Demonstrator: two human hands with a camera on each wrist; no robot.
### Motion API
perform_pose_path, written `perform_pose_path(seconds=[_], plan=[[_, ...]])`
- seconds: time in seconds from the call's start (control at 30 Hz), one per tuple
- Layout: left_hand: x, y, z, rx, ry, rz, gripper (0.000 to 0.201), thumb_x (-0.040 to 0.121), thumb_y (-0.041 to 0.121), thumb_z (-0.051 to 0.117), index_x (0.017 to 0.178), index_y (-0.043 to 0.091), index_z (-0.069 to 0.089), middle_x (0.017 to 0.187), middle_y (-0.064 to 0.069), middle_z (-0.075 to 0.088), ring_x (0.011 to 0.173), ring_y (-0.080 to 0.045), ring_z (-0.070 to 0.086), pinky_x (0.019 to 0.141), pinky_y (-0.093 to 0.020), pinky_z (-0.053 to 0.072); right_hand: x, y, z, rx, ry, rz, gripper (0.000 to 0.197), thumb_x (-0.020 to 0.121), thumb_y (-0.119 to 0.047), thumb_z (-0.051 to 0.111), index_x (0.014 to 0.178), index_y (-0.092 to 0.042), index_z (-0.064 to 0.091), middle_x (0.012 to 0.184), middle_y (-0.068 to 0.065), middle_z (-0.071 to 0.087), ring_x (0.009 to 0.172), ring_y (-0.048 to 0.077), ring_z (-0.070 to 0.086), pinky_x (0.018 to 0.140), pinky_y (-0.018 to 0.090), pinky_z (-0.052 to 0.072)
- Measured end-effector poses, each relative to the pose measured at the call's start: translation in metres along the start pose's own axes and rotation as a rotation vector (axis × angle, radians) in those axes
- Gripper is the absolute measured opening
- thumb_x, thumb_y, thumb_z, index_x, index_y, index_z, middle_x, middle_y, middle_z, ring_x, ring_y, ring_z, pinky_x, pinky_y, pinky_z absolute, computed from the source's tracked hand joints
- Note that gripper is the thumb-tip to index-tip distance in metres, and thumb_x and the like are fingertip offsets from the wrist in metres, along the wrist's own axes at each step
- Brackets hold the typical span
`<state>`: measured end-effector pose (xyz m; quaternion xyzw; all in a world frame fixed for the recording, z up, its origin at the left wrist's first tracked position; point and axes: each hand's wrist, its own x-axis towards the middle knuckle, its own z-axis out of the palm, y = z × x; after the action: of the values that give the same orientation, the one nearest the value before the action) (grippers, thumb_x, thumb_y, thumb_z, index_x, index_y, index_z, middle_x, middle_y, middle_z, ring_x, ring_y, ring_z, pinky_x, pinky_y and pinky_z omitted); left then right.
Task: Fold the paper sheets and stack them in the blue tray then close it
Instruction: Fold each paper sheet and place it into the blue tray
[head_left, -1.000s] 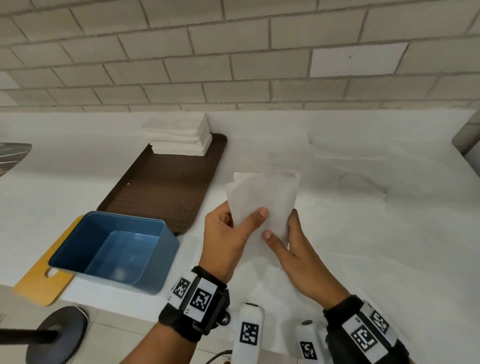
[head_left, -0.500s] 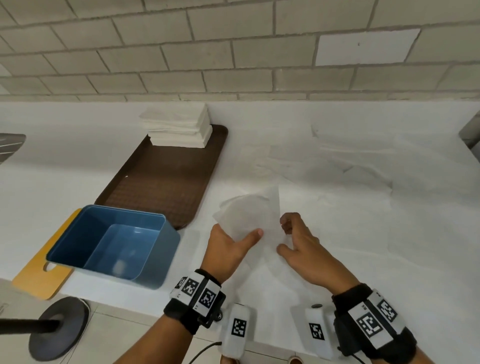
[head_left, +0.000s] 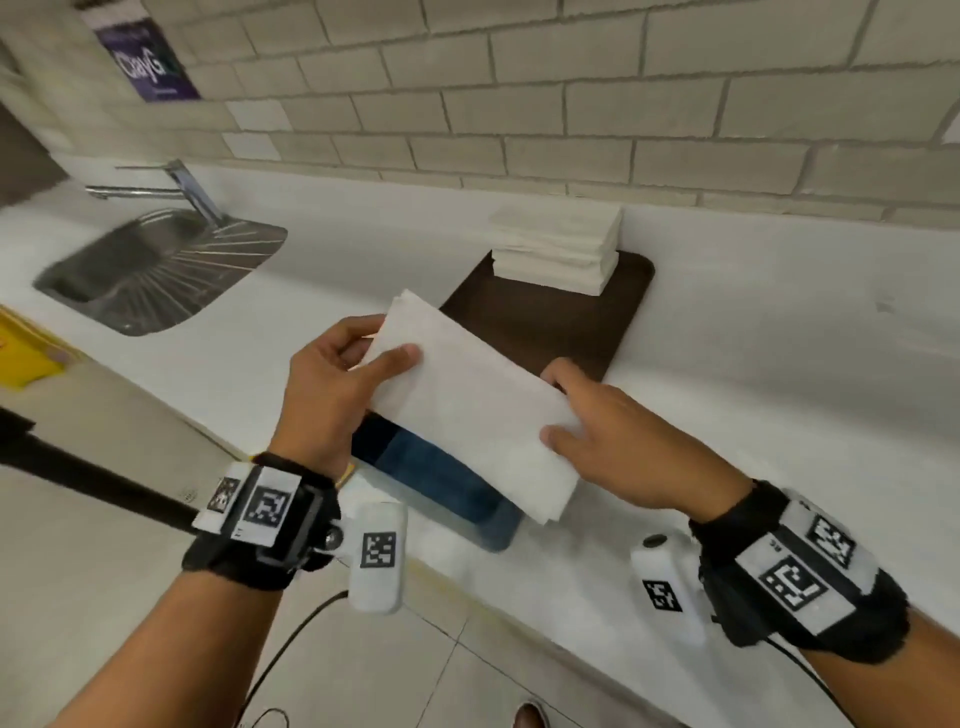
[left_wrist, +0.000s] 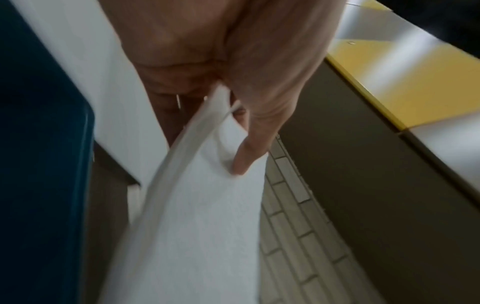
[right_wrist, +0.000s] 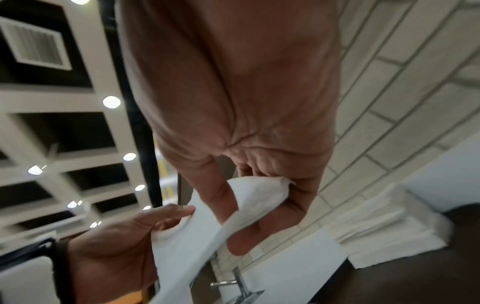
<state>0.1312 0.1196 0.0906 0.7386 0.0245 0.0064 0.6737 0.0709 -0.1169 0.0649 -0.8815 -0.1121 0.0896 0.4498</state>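
Lifted off the counter since earlier, the folded paper sheet is pinched endwise by left hand and right hand, its length carried directly above the blue tray.

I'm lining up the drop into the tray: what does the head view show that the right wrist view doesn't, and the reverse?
Head view only: the blue tray under the folded sheet, and the sink.
Right wrist view only: the underside of the right hand, fingers curled round the sheet's end, plus ceiling lights.
Both: the left hand pinching the other end, and the paper stack on the brown tray.
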Motion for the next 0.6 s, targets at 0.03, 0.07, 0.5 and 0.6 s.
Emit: perform_pose_path(seconds=[0.03, 0.07, 0.5, 0.6], plan=[[0.010, -0.003, -0.018, 0.107, -0.013, 0.005, 0.030, 0.082, 0.009, 0.081, 0.110, 0.014, 0.071, 0.101, -0.009, 0.078, 0.090, -0.025, 0.075, 0.082, -0.040, 0.060, 0.014, -0.005, 0.011, -0.080, -0.004, -0.020, 0.017, 0.099, -0.013, 0.048, 0.112, -0.021, 0.040, 0.112, -0.004, 0.057, 0.099, 0.012, 0.060, 0.083, 0.029, 0.052], [0.019, -0.008, -0.032, 0.233, -0.033, 0.018, 0.031, 0.082, 0.011, 0.082, 0.111, 0.014, 0.070, 0.097, -0.008, 0.077, 0.085, -0.020, 0.074, 0.080, -0.037, 0.060, 0.027, -0.009, 0.022, -0.176, 0.002, -0.043, 0.018, 0.098, -0.010, 0.047, 0.111, -0.020, 0.038, 0.107, -0.003, 0.055, 0.094, 0.017, 0.060, 0.078, 0.033, 0.053], [0.078, -0.069, -0.048, 1.451, -0.521, 0.334, 0.040, 0.095, 0.027, 0.063, 0.132, 0.025, 0.048, 0.123, -0.006, 0.065, 0.105, -0.028, 0.064, 0.085, -0.034, 0.052, 0.091, -0.006, 0.098, -0.669, -0.289, 0.134, 0.046, 0.088, 0.003, 0.054, 0.128, -0.007, 0.034, 0.086, 0.005, 0.041, 0.062, 0.016, 0.041, 0.047, 0.025, 0.030], [0.074, -0.068, -0.044, 1.622, -0.563, 0.395, 0.037, 0.099, 0.029, 0.055, 0.134, 0.023, 0.047, 0.133, -0.002, 0.060, 0.103, -0.025, 0.066, 0.073, -0.030, 0.046, 0.097, 0.001, 0.103, -0.724, -0.369, 0.144, 0.053, 0.090, -0.001, 0.055, 0.137, -0.006, 0.031, 0.111, 0.015, 0.054, 0.080, 0.023, 0.054, 0.065, 0.033, 0.047]])
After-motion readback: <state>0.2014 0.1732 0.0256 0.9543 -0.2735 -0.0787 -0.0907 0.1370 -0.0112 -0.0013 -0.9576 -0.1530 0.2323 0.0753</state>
